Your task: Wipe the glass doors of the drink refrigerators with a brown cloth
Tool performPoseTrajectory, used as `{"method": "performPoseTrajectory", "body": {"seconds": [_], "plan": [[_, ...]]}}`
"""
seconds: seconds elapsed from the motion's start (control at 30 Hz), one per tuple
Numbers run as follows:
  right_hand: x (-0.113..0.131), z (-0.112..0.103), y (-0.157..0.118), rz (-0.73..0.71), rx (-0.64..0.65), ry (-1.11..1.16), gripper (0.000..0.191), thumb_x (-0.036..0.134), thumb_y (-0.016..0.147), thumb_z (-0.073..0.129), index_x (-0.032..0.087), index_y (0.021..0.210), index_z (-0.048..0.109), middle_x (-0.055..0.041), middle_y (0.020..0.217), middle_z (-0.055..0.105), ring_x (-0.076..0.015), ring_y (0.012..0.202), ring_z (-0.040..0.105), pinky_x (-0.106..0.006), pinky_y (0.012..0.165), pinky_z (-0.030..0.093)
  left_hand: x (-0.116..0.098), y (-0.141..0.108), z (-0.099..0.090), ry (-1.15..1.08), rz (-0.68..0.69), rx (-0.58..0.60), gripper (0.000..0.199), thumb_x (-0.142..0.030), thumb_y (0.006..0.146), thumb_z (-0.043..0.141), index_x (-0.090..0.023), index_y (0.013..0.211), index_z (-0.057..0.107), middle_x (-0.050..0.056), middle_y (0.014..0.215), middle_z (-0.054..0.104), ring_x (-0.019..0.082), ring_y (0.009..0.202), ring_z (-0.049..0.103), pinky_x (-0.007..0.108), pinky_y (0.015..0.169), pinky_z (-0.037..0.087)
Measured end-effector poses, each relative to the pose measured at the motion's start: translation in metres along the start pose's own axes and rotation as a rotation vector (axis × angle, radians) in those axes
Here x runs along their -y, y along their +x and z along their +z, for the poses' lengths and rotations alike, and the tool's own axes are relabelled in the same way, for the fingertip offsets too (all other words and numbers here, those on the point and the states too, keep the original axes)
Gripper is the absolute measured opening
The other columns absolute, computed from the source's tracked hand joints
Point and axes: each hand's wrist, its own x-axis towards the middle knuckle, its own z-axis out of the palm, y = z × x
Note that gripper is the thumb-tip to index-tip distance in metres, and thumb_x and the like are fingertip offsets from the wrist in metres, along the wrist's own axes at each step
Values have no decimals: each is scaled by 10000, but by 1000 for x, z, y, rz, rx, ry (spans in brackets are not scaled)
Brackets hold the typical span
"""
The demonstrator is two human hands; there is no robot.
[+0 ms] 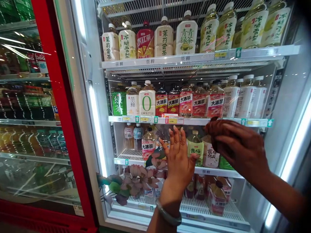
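My left hand (178,158) is raised with its fingers stretched out and apart, palm toward the drinks cooler. A grey-green bangle (168,215) circles that wrist. In my right hand (245,150) is a crumpled brown cloth (217,131), gripped at the level of the middle shelf's price strip (257,122). Both hands appear to be at the cooler's glass front; exact contact with it cannot be made out. Pinkish flowers and dark leaves (139,181), apparently a decal on the glass, show left of my left wrist. My left hand partly hides bottles on the shelf behind.
Behind the glass, shelves hold rows of tea bottles (147,100), with large pear-drink bottles (255,26) at upper right. Bright light strips (97,129) run down both sides. A red-framed cooler (62,106) with more drinks stands at left.
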Motion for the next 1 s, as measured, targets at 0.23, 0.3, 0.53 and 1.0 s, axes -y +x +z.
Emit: {"method": "performPoseTrajectory", "body": {"seconds": [0.23,0.3,0.53,1.0], "plan": [[36,15,-10,-110,52,100,310,184,922,717,302,1208,687,-47,1397,671,-310,1412,543,-601,1186,457,-13,-1,6,-35,0,50,794,-670,1043,192,-297,1697,-58,83,1787,32,302,1650,-12,642,1303,-105],[26,6,-38,-277,158,140,352,142,940,682,308,1251,679,-10,1366,704,-271,1408,555,-576,1207,455,-14,-1,7,-21,21,67,800,-659,1048,218,-286,1697,-62,84,1786,35,299,1650,-8,636,1314,-77],[-16,-15,-31,52,39,52,200,218,862,795,299,1038,746,-72,1327,679,-333,1330,609,-586,1148,491,-23,-3,18,43,82,107,831,-683,1035,204,-258,1699,-59,116,1782,97,293,1656,43,641,1294,-133],[-60,-32,-13,21,54,3,213,226,858,790,287,1047,714,-90,1380,643,-351,1326,607,-600,1105,521,-29,-5,35,97,110,66,791,-671,1038,167,-275,1705,13,116,1779,148,312,1657,65,678,1285,-114]]}}
